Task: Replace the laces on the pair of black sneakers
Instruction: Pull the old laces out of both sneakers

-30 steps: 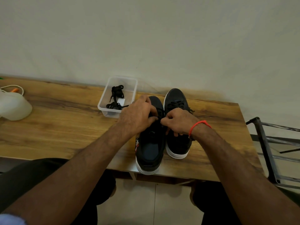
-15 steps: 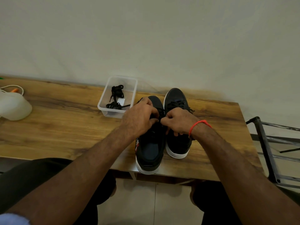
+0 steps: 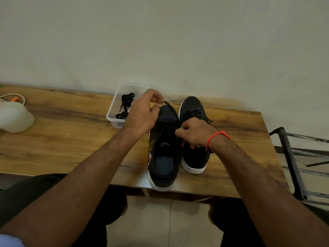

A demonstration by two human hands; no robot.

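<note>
Two black sneakers side by side on wooden bench, toes toward wall, touching or nearly so
Left sneaker: heel overhanging near bench edge, tongue exposed, lace drawn up and away from toe area
Left hand: raised over left sneaker toe, fingers curled, thumb and forefinger pinching lace end
Right hand: at left sneaker eyelets, between both shoes, fingers curled and pressed together; cannot tell whether pinching lace or only bracing upper
Red band on right wrist
Right sneaker: laced, partly covered by right hand
Clear tub just left of sneakers, behind left hand, holding bundled black laces
White object with cord at far left bench end
Metal frame right of bench
</note>
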